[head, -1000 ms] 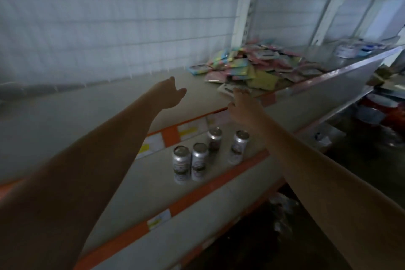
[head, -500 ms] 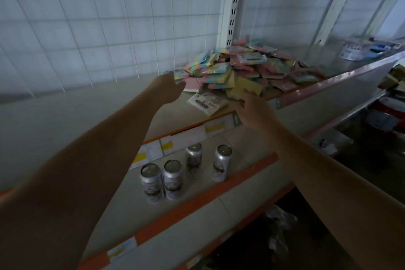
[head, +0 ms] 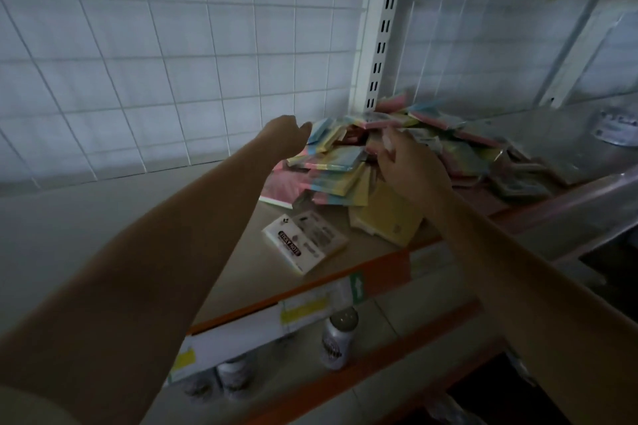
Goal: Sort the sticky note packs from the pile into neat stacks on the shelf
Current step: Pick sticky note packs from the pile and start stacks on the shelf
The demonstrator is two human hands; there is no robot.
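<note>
Both hands have reached the sticky note pile [head: 397, 155] at frame centre: left hand [head: 284, 136] curled at its edge, grip unclear; right hand [head: 407, 166] pinches a pack.

Glossy plastic-wrapped sticky note packs [head: 331, 166] on a smooth matt shelf [head: 241, 252].

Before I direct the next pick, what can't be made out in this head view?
- Left hand fingers: hidden behind the hand itself at the pile; its grip is unreadable.
- Right hand: blurred; contact with a pack is unclear.
- Packs under that hand: covered.
- Cans on the lower shelf: partly hidden by the shelf edge.
- Object at the far right: cut off by the frame.
</note>
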